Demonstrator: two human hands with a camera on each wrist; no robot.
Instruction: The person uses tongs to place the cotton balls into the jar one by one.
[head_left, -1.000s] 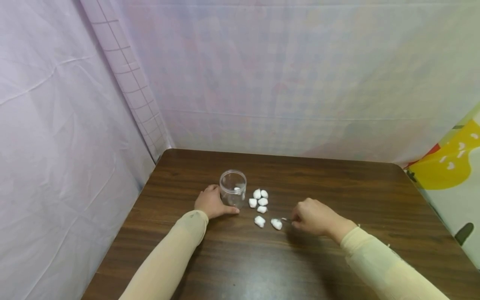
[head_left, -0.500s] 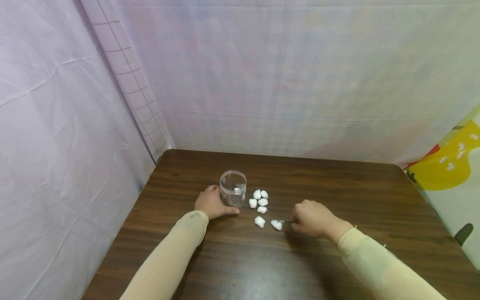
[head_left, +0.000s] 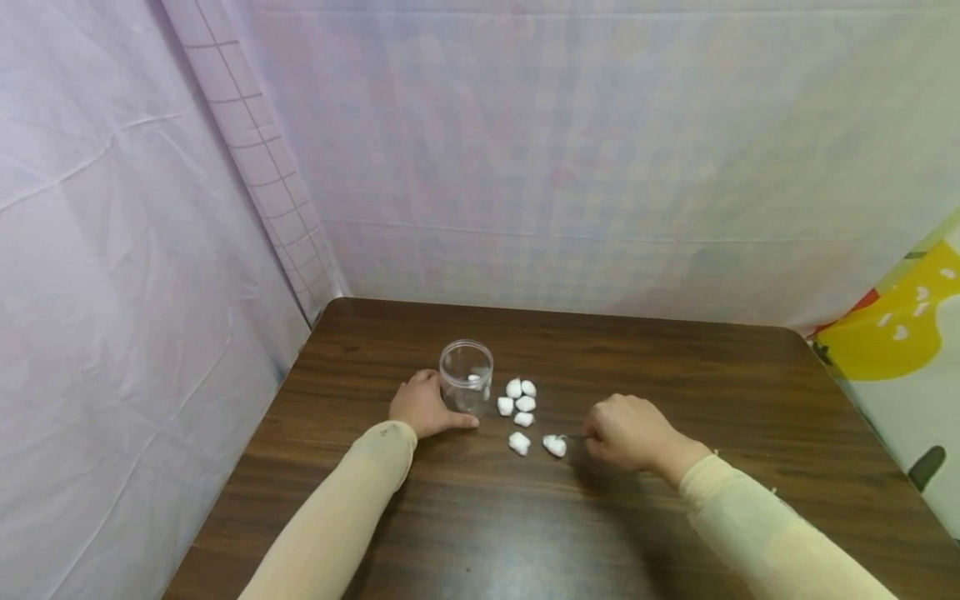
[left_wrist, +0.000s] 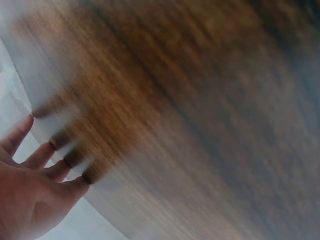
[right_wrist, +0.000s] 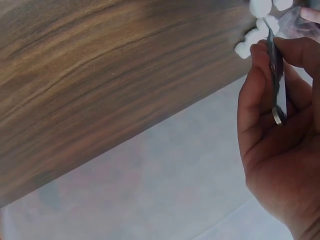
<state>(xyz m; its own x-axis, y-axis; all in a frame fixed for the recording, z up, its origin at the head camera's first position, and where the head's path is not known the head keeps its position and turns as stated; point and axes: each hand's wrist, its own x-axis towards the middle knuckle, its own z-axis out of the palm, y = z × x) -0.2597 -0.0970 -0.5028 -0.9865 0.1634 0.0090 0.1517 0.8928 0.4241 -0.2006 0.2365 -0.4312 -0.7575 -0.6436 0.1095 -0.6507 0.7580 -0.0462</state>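
Observation:
In the head view my left hand (head_left: pixel 423 406) holds a clear plastic jar (head_left: pixel 467 367) from its left side, thumb stretched along the front of the base. A few white bits show inside the jar. My right hand (head_left: pixel 626 429) pinches metal tweezers (right_wrist: pixel 275 75) between thumb and fingers. Their tips reach a cotton ball (head_left: pixel 556 446) on the table, right of another cotton ball (head_left: pixel 519 443). Several more cotton balls (head_left: pixel 526 403) lie in a cluster beside the jar. The left wrist view shows spread fingers (left_wrist: pixel 37 157) but no recognisable jar.
Everything lies on a brown wood-grain table (head_left: pixel 675 358). A pale curtain (head_left: pixel 562 167) hangs behind its far edge, and a white sheet (head_left: pixel 150 333) hangs on the left. At the right is a panel with a yellow print (head_left: pixel 892 333).
My right hand and the tweezers have shifted only slightly, and the cotton ball at their tips has turned and moved a little. The left hand and jar stay put.

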